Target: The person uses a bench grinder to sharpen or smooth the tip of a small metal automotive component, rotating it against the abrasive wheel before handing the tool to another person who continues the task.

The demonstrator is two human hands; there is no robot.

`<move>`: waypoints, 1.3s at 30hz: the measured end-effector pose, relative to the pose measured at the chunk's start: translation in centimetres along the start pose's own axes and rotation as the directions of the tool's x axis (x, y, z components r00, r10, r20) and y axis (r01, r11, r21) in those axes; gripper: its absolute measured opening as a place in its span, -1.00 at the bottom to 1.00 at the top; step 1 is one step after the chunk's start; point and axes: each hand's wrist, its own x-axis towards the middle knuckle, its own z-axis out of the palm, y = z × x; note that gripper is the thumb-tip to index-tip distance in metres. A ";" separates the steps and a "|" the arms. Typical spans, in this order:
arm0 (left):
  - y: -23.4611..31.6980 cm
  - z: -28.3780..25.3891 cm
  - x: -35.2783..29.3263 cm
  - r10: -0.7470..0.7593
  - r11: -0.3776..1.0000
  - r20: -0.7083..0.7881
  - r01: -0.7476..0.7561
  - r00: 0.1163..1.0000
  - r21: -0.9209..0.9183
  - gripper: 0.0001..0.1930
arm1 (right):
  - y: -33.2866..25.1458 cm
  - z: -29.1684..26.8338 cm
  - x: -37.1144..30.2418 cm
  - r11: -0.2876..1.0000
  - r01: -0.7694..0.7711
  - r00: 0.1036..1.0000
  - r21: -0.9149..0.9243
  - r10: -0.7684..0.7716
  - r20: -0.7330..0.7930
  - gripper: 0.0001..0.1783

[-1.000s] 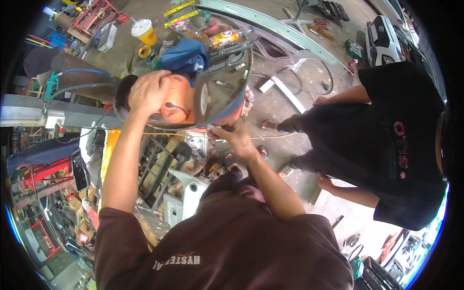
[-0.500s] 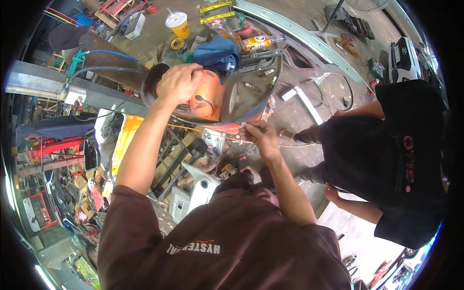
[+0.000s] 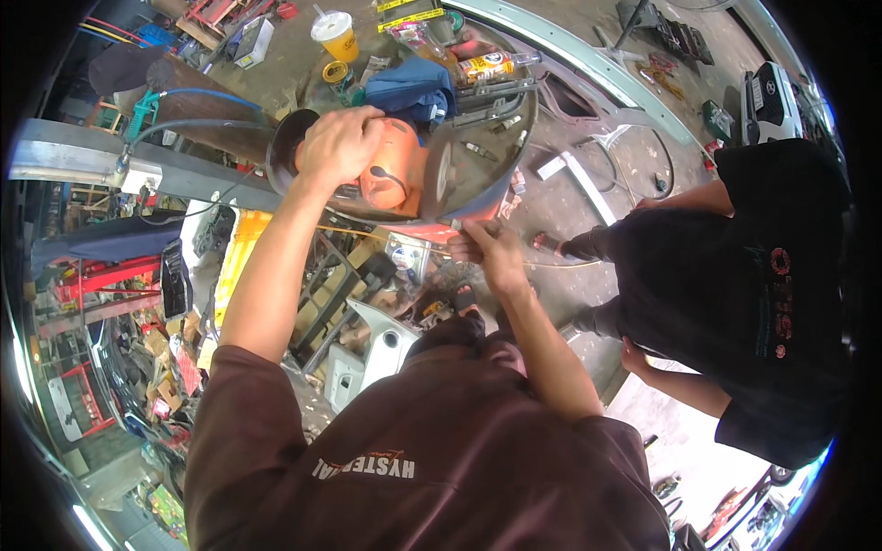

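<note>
My left hand (image 3: 342, 147) rests over the top of an orange bench grinder (image 3: 384, 179), its fingers curled around the housing. A grinding wheel (image 3: 443, 174) is on the grinder's right side; a round dark guard (image 3: 292, 151) is on the left. The grinder stands on a round drum (image 3: 491, 197) with a reddish side. By the drum's near rim, below the wheel, my right hand (image 3: 494, 257) pinches a small grey metal piece (image 3: 455, 223); the fingers mostly hide it. Small spark plug-like parts (image 3: 478, 150) lie on the drum top right of the wheel.
A blue cloth (image 3: 409, 90) and a bottle (image 3: 487, 67) lie at the drum's far side, near a drink cup (image 3: 334, 37). A person in black (image 3: 726, 294) stands at right. A steel beam (image 3: 73, 156) runs in from the left; a white panel (image 3: 378, 342) stands below.
My right fingers have shifted slightly left along the drum's rim, and the metal piece shows more sideways. My left hand stays on the grinder. The view has shifted a little.
</note>
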 end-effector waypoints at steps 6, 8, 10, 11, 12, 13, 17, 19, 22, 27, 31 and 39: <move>-0.2 0.2 0.2 -0.001 1.000 -0.008 0.001 1.000 0.015 -0.58 | 0.1 0.4 0.2 1.000 0.009 0.998 0.005 -0.008 -0.057 -0.63; -0.2 0.0 0.0 0.013 1.000 -0.032 -0.013 0.999 -0.026 -0.60 | -0.4 0.6 -0.1 1.000 0.005 0.999 -0.013 -0.006 -0.045 -0.61; -0.5 0.3 -0.1 0.030 0.999 -0.055 -0.031 0.998 -0.012 -0.60 | -0.1 0.6 -0.2 1.000 -0.004 0.999 -0.016 0.003 -0.053 -0.61; -0.5 0.5 -0.2 0.050 0.999 -0.071 -0.050 0.996 0.000 -0.61 | 0.0 0.5 -0.3 1.000 -0.018 0.998 -0.015 0.017 -0.067 -0.60; -0.6 0.5 0.0 0.048 0.999 -0.072 -0.048 0.996 -0.004 -0.61 | -0.1 0.4 0.0 1.000 -0.019 0.997 -0.020 0.018 -0.069 -0.60; -0.5 0.3 0.1 0.037 0.999 -0.060 -0.037 0.998 -0.010 -0.60 | 0.1 0.6 0.0 1.000 -0.015 0.998 -0.023 0.014 -0.060 -0.59; -0.4 0.4 0.3 0.006 1.000 -0.006 -0.006 1.000 0.010 -0.57 | -0.3 0.8 0.0 0.998 -0.048 0.998 -0.046 0.046 -0.053 -0.54; -0.4 0.4 0.2 -0.004 1.000 0.015 0.004 1.000 0.014 -0.57 | 0.2 0.5 0.1 0.997 -0.059 0.996 -0.042 0.056 -0.064 -0.52; -0.5 0.5 0.1 0.006 1.000 -0.004 -0.006 1.000 0.018 -0.56 | 0.6 0.1 0.3 0.997 -0.071 0.996 -0.023 0.070 -0.061 -0.53; -0.6 0.6 0.2 -0.007 1.000 -0.021 0.006 1.000 -0.016 -0.58 | 0.6 -0.2 0.0 0.998 -0.068 0.994 -0.002 0.068 -0.085 -0.56; -0.4 0.3 0.1 -0.009 1.000 -0.005 0.009 1.000 -0.022 -0.57 | 0.2 -0.2 -0.4 0.998 -0.036 0.997 -0.048 0.033 -0.065 -0.57; -0.2 0.2 0.1 -0.021 1.000 -0.002 0.021 1.000 -0.012 -0.58 | 0.1 0.4 -0.5 0.999 -0.046 0.999 0.004 0.046 0.019 -0.67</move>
